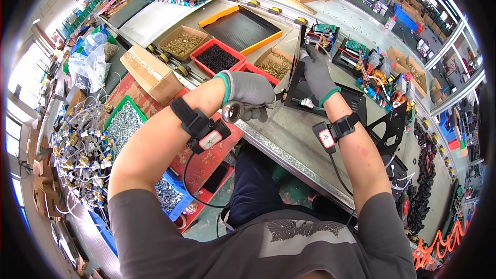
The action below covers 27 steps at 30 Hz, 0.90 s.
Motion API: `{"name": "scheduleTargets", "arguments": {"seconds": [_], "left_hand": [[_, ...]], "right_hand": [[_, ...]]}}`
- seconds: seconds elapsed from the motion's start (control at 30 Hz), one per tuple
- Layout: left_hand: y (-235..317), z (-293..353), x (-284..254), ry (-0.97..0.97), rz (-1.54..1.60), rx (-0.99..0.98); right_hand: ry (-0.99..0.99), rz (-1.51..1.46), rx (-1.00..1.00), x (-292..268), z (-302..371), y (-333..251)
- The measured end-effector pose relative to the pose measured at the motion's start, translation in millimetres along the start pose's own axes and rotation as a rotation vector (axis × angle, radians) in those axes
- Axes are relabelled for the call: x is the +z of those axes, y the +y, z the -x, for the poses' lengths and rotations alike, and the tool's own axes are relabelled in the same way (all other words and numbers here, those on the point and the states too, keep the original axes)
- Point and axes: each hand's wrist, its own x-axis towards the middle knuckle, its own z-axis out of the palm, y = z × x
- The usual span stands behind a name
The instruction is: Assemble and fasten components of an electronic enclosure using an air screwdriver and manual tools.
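Note:
Grey gloves with green cuffs cover both my hands. My left hand point(252, 90) is closed around a metal wrench, whose ring end point(232, 111) sticks out below the wrist. Its fingers are near the lower edge of an upright black metal panel point(295, 72); whether the tool touches the panel I cannot tell. On the panel's other side, my right hand point(319, 72) grips it near the top. A black bracket point(338, 104) with a small white connector point(307, 103) lies beside the panel on the bench.
Bins of black screws point(217, 58) and brass-coloured parts point(181, 43) stand ahead left, near a yellow-edged black tray point(240, 27). Circuit boards with coils point(380, 77) lie at right, beyond them a strip of black parts point(424, 175). At left are a cardboard box point(150, 72) and tangled wired parts point(85, 150).

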Motion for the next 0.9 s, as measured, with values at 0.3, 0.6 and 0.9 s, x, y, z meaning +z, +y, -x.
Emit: {"name": "scheduleTargets", "arguments": {"seconds": [0.3, 0.6, 0.9], "left_hand": [[-1, -15, 6, -0.046, -0.144, 0.013], [-23, -8, 69, 0.191, 0.116, 0.092], [-41, -28, 129, 0.616, -0.182, 0.215]], "right_hand": [[0.03, -0.008, -0.048, 2, -1, 14], [0.019, 0.01, -0.062, 4, -3, 27], [0.091, 0.024, -0.182, 13, 8, 12]]}}
